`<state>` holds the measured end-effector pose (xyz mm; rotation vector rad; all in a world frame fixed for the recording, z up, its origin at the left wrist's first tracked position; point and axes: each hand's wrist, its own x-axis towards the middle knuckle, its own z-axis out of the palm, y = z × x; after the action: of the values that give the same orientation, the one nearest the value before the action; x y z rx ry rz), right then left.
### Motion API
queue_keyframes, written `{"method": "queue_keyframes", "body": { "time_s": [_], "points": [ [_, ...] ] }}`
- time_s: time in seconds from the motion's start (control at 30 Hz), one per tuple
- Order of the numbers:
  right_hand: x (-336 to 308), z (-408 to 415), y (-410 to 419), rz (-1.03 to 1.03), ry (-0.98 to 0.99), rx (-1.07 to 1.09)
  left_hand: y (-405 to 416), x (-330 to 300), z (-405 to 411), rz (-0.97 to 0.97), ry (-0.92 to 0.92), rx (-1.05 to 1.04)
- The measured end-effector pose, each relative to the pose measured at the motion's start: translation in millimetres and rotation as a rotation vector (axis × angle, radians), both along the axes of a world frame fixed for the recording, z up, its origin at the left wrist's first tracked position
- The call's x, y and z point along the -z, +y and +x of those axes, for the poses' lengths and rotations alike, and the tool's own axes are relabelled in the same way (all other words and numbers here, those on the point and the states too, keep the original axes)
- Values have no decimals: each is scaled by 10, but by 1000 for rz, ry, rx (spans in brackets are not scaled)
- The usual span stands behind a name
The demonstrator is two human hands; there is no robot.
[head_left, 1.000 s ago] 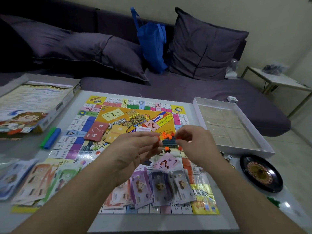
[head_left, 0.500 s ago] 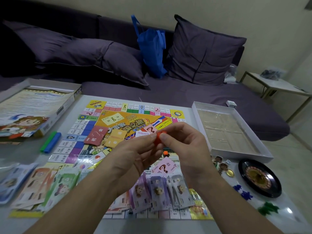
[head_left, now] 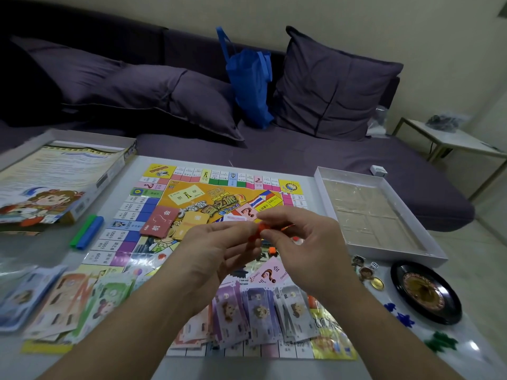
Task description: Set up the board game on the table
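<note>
So, head view only. White tray (head_left: 323, 178) sits at right of the board (head_left: 219, 193), holding just a clear molded insert, compartments look bare. Box lid (head_left: 82, 171) at far left, tilted, a printed sheet lying in it. Black roulette wheel (head_left: 428, 292) near right, below the tray; a die (head_left: 373, 266), a gold coin (head_left: 377, 283) and small figure tokens (head_left: 362, 267) lie between wheel and board.

My left hand (head_left: 216, 250) is over the board centre, fingers curled in, fingertips pinching orange pieces (head_left: 256, 234). My right hand (head_left: 310, 248) meets it, thumb and forefinger closed on the same orange cluster, other fingers loosely bent. Exact shape of the pieces is blurred, cannot tell how many. Both hands are raised above the board, not resting on it.

Board lies flat mid-table, directly under both hands. One loose orange piece (head_left: 272, 250) lies on the board just below the hands. Red card (head_left: 159, 222) and yellow card (head_left: 192, 223) lie on the board left of my left hand. Pink chance card (head_left: 267, 274) under my right wrist. Purple money (head_left: 258, 311) fanned along the board's near edge, more money (head_left: 63, 300) off the board's near left corner. Green and blue sticks (head_left: 86, 235) lie side by side, touching, between lid and board.
</note>
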<state>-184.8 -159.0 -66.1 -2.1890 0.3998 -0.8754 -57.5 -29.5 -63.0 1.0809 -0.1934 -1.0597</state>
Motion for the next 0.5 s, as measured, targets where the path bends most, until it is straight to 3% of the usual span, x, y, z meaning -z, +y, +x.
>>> {"method": "queue_keyframes", "body": {
  "time_s": [0.1,0.37,0.5],
  "points": [
    [2,3,-3,-88,2,14,2,8,-12,1,-3,2],
    [-9,21,60,120,-30,49,-15,38,-49,-22,64,-11],
    [-21,31,73,15,-53,55,-8,47,-46,-25,72,-17]
  ]
}}
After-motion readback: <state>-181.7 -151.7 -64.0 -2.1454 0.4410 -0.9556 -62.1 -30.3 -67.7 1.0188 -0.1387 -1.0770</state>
